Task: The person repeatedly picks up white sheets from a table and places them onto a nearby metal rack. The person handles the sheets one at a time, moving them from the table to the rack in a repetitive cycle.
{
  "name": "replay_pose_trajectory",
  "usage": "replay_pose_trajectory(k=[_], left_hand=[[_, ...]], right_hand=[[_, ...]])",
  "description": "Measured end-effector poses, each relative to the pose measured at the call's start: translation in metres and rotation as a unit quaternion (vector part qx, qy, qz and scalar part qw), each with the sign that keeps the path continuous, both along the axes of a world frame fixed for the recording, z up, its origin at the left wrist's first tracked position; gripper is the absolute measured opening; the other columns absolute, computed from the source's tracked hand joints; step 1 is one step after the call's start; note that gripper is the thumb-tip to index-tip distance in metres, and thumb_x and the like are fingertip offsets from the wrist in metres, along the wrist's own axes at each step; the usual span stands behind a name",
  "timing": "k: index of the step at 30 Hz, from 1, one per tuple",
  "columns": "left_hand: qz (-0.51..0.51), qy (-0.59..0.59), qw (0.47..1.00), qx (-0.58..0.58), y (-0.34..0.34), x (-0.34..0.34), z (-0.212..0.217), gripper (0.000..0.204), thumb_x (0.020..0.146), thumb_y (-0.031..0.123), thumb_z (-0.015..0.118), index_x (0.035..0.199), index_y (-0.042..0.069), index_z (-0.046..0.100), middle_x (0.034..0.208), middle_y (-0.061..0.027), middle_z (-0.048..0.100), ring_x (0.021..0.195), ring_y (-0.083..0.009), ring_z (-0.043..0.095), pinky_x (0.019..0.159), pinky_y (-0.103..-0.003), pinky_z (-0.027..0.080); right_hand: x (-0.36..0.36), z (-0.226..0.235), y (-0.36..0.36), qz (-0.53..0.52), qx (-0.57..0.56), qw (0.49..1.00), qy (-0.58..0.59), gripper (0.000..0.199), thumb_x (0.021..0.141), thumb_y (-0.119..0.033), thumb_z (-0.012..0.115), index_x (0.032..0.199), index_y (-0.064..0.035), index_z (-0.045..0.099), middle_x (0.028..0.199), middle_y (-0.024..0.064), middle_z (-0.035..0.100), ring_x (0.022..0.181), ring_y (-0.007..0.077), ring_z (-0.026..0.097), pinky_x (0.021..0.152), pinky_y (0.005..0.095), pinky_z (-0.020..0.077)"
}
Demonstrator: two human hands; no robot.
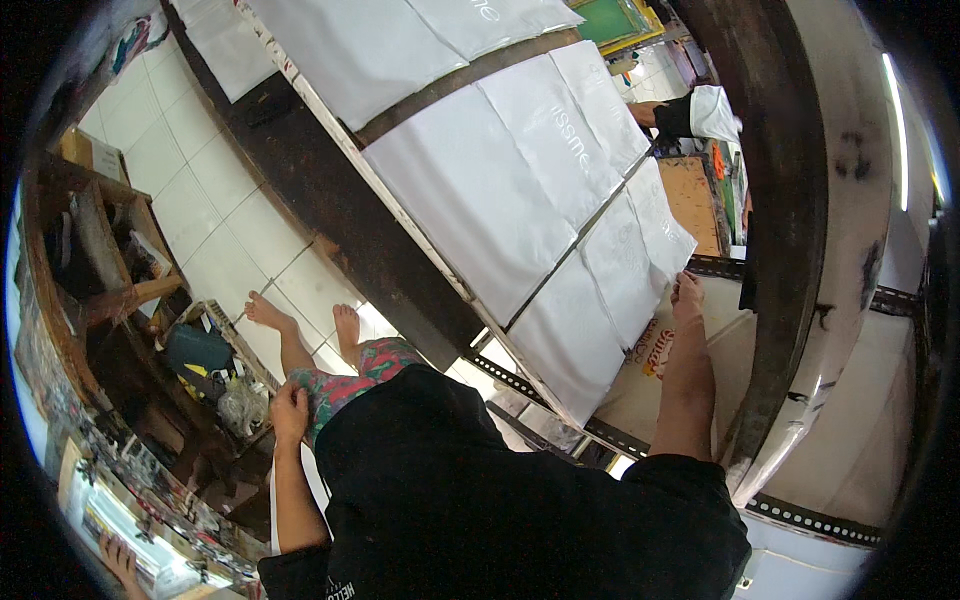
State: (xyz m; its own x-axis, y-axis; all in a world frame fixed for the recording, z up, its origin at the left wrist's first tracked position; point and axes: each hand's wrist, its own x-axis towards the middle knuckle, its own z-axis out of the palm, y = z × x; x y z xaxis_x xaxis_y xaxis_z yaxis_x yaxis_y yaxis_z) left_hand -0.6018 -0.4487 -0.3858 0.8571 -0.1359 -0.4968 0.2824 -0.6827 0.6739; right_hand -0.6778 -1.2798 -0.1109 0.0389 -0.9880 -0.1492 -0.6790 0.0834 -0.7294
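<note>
Rows of thin, glossy white plastic sheets [470, 180], some with pale lettering, lie overlapping on a long rack. My right hand [688, 297] is at the rack's right side, with its fingers pinched on the corner of a white plastic sheet [662, 228] in the nearest row. The larger white sheet [568, 340] beside it lies flat toward the rack's left edge. My left hand [290, 408] hangs low by the floral shorts [350, 385], its fingers curled, and nothing shows in it.
Across the rack another person's arm [680, 115] reaches in from a dark sleeve. A thick dark beam [775, 250] curves along the right. Wooden shelves [110, 270] with a cluttered bin [215, 360] stand at left. Perforated metal bars [515, 380] run below the rack. Another hand [118, 557] shows at lower left.
</note>
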Motion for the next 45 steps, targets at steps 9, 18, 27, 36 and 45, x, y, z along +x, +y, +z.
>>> replay_pose_trajectory(k=[9, 18, 27, 36, 45], left_hand=[[0.065, 0.055, 0.996, -0.007, 0.006, -0.043, -0.014, 0.021, 0.089, 0.017, 0.064, 0.093, -0.003, 0.068, 0.083, -0.021, 0.07, 0.078, -0.033, 0.069, 0.074, -0.042, 0.053], [0.04, 0.049, 0.998, 0.005, -0.005, -0.04, -0.016, 0.024, 0.089, 0.018, 0.063, 0.096, -0.005, 0.068, 0.084, -0.0242, 0.069, 0.08, -0.0361, 0.069, 0.077, -0.043, 0.053], [0.043, 0.095, 0.995, 0.008, 0.002, -0.017, -0.008, 0.027, 0.089, 0.022, 0.063, 0.099, -0.003, 0.069, 0.09, -0.0244, 0.07, 0.086, -0.0373, 0.07, 0.079, -0.044, 0.053], [0.065, 0.022, 0.997, -0.018, 0.018, 0.028, -0.001, 0.03, 0.088, 0.024, 0.062, 0.106, 0.001, 0.07, 0.099, -0.0236, 0.071, 0.093, -0.039, 0.069, 0.084, -0.046, 0.054], [0.055, -0.062, 0.996, -0.036, 0.054, 0.151, 0.098, 0.036, 0.091, 0.031, 0.062, 0.111, 0.001, 0.068, 0.106, -0.0211, 0.07, 0.101, -0.0393, 0.066, 0.092, -0.047, 0.051]], right_hand=[[-0.001, -0.02, -0.02, 0.063, -0.047, 0.996, 0.05, 0.019, 0.088, -0.013, 0.066, 0.105, -0.0084, 0.06, 0.073, 0.001, 0.058, 0.053, 0.0104, 0.051, 0.041, 0.0256, 0.0369], [0.001, -0.023, -0.026, 0.093, -0.09, 0.978, 0.163, 0.023, 0.083, -0.011, 0.065, 0.104, -0.0048, 0.063, 0.077, 0.0059, 0.063, 0.055, 0.015, 0.055, 0.044, 0.0295, 0.042], [-0.008, -0.024, -0.027, 0.053, -0.166, 0.956, 0.234, 0.026, 0.084, -0.015, 0.062, 0.106, -0.0026, 0.066, 0.097, 0.0119, 0.068, 0.086, 0.0243, 0.062, 0.078, 0.0359, 0.0484], [0.119, -0.042, 0.025, 0.146, -0.154, 0.976, 0.049, 0.026, 0.091, -0.024, 0.06, 0.107, -0.0053, 0.067, 0.092, 0.0063, 0.062, 0.071, 0.0177, 0.056, 0.069, 0.0341, 0.0486], [0.397, 0.017, 0.422, 0.562, -0.008, 0.791, -0.241, 0.023, 0.101, -0.013, 0.053, 0.122, -0.0042, 0.059, 0.084, -0.002, 0.054, 0.063, 0.0031, 0.04, 0.053, 0.0196, 0.0336]])
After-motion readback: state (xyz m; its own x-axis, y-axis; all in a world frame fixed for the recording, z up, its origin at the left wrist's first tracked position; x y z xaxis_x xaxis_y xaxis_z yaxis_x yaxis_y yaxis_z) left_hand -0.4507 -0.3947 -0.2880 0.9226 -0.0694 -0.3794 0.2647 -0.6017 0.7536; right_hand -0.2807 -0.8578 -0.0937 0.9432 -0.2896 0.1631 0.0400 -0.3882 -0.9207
